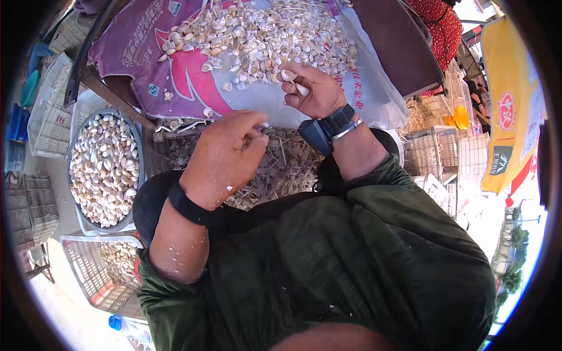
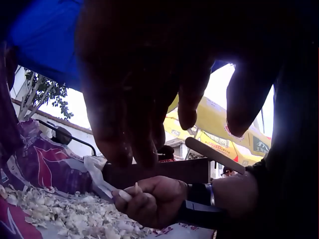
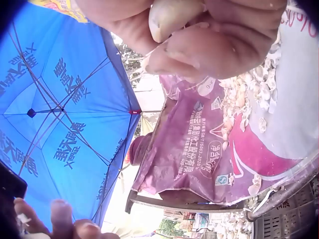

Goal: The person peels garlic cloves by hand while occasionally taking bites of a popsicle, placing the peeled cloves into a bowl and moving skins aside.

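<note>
In the head view, the right hand [image 1: 315, 92], wearing a watch, holds one garlic clove [image 1: 302, 89] in its curled fingers and another [image 1: 288, 76] near the fingertips. The right wrist view shows a pale clove [image 3: 174, 19] close up between fingers and thumb. Lower and to the left is the left hand [image 1: 222, 157], with a black wristband, its fingers bent and apart. Those fingers hang loosely in the left wrist view, nothing visibly gripped; a thin flat strip [image 2: 215, 155] shows beyond them, its holder unclear. Behind both hands lies a garlic pile [image 1: 263, 38].
The pile rests on purple and white sacking [image 1: 140, 55]. A round basin of cloves [image 1: 104, 169] stands at the left, above a crate [image 1: 88, 275] with more garlic. Dry skins [image 1: 275, 169] lie below the hands. Stacked crates [image 1: 430, 153] stand at the right.
</note>
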The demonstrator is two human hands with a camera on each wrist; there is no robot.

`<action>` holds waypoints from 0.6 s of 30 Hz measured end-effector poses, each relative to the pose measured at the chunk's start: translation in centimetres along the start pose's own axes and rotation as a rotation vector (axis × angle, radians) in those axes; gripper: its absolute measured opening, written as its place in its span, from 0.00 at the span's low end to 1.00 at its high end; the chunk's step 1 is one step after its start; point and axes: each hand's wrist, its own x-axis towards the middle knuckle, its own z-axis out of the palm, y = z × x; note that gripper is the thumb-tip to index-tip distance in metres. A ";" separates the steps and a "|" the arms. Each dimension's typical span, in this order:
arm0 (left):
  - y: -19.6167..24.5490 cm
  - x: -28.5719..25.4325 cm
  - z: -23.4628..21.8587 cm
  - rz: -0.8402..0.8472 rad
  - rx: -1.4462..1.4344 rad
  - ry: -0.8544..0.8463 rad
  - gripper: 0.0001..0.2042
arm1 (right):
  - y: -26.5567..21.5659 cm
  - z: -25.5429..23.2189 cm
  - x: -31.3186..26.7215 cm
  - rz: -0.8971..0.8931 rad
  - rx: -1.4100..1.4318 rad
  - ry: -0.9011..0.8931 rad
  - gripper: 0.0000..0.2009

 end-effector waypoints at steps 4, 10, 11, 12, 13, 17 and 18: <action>-3.6 2.2 2.6 -0.536 -0.775 0.044 0.19 | 0.1 0.2 -0.2 0.071 0.073 -0.027 0.13; -5.7 5.1 5.1 -0.755 -1.323 0.048 0.31 | 1.1 4.3 -1.3 -0.006 -0.260 0.068 0.10; -5.9 5.5 5.3 -0.742 -1.416 0.053 0.30 | 1.5 5.2 -1.3 0.007 -0.312 0.125 0.11; -6.0 5.7 5.5 -0.730 -1.510 0.059 0.29 | 1.8 5.5 -1.2 0.016 -0.305 0.128 0.11; -5.6 5.6 5.5 -0.647 -1.545 0.040 0.28 | 2.1 5.7 -1.1 -0.036 -0.430 0.133 0.11; -6.5 6.0 5.3 -0.657 -1.582 0.157 0.24 | 3.6 4.6 0.1 -0.332 -0.819 0.054 0.09; -6.4 5.9 5.0 -0.709 -1.506 0.215 0.23 | 3.4 4.5 0.2 -0.327 -0.820 0.054 0.09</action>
